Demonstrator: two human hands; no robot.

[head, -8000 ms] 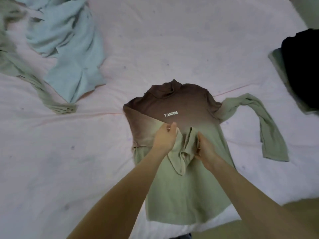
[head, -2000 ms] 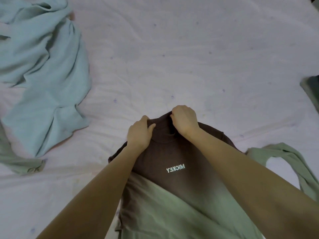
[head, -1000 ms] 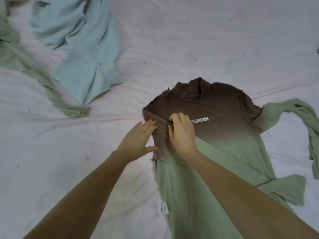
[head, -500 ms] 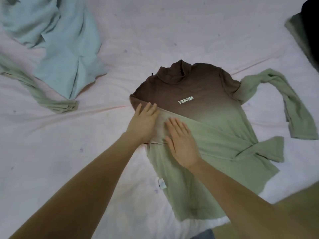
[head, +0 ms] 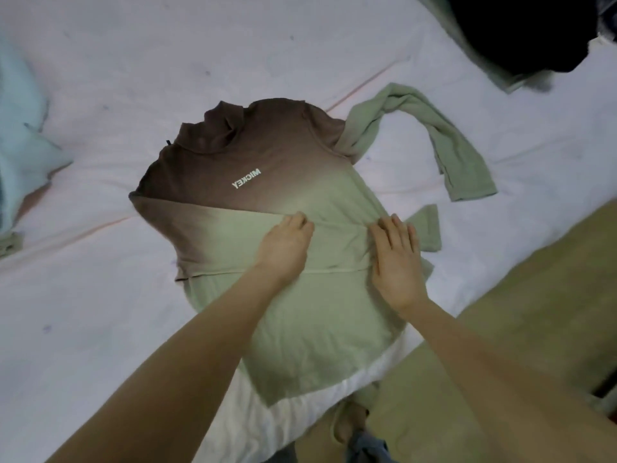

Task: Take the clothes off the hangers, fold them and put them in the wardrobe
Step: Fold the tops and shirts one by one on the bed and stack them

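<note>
A long-sleeved top (head: 260,152), brown at the collar fading to green, lies flat on the white bedsheet (head: 133,61) with white "MICKEY" lettering on its chest. One sleeve is folded across its body, the cuff sticking out at the right side. My left hand (head: 283,245) rests on that folded sleeve at mid-body, fingers slightly bent. Flat on the sleeve, near the top's right edge, lies my right hand (head: 395,259) with straight fingers. The other sleeve (head: 450,142) trails loose to the right.
A light blue garment (head: 20,128) lies crumpled at the left edge. A dark black garment (head: 521,31) sits at the top right corner on something grey-green. The bed's near edge runs diagonally at the lower right, with tan floor (head: 500,329) beyond it.
Both hands slid rightward along the folded sleeve, from the top's left side to its middle and right edge, flattening it. The view shifted, bringing the black garment into the corner.
</note>
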